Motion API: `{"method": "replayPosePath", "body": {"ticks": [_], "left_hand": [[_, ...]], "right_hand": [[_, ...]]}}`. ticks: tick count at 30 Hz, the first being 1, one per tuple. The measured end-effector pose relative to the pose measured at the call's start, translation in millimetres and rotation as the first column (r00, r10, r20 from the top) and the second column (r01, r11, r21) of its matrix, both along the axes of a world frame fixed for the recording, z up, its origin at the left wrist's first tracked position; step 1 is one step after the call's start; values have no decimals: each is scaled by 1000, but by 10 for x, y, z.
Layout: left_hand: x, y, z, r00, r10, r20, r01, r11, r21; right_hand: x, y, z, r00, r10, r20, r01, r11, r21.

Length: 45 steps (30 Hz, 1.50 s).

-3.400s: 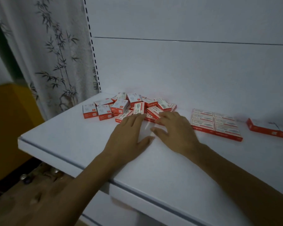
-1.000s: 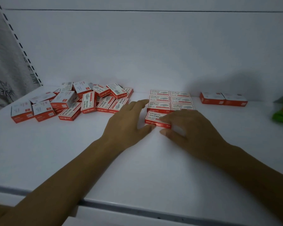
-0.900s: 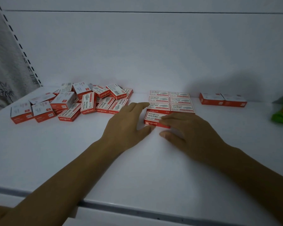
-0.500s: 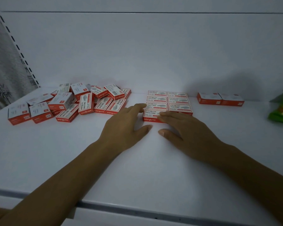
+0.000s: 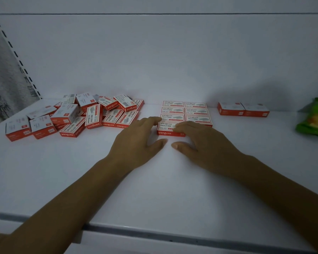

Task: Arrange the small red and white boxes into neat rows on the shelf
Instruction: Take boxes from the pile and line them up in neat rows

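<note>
Shelf edge (image 5: 173,233), box grid (image 5: 186,112) well apart

The front box (image 5: 170,130) of the tidy block reads "wengu" in white on its red near edge and "24/6" in red on its white top. The arranged boxes (image 5: 184,110) behind it repeat "wengu" and "24/6"; their smaller print is illegible. In the loose pile (image 5: 92,114) several red edges read "wengu", and one tilted box (image 5: 124,103) bears a barcode. Print on the pair of boxes (image 5: 243,110) and the green packet (image 5: 314,118) is too blurred.
</note>
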<state>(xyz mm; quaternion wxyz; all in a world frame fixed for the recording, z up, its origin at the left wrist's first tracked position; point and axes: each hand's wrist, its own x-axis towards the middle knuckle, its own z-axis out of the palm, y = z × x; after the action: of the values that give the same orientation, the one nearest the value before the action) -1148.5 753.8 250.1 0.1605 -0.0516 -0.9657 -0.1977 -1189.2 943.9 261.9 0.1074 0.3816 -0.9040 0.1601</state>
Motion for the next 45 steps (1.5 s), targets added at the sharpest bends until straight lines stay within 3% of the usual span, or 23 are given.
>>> {"method": "replayPosePath", "body": {"ticks": [7,11,16,22,25,29,35,40,45], "left_hand": [[67,22,76,1000,7,-28,-9,999,-54],[190,-70,184,999,19,-41,-23,995,-100],[535,-550,226,994,72,-83,-88,974,-208],[1052,-1284,231,977,207,-43,-211,967,-144],[1249,-1638,225,972,229,-61,-235,963,-129],[1408,-2096,182,969,236,-80,-243,965,-98],[1441,-2586,110,984,154,-89,-161,984,-79],[1342,-2847,85,993,60,-105,-66,996,-56],[1138,-2863,107,983,-70,-171,57,995,-78]], "right_hand": [[38,-90,182,997,-4,-72,15,989,144],[60,-237,225,982,25,-189,-7,996,93],[145,-608,170,978,107,-177,-98,993,59],[262,-1478,214,955,234,-185,-226,972,61],[396,-2005,257,953,291,-90,-278,951,134],[562,-2545,252,931,349,-112,-336,934,119],[611,-2991,121,935,330,-134,-320,943,91],[668,-3094,77,957,244,-155,-213,958,193],[837,-2839,92,978,192,-80,-187,980,60]]}}
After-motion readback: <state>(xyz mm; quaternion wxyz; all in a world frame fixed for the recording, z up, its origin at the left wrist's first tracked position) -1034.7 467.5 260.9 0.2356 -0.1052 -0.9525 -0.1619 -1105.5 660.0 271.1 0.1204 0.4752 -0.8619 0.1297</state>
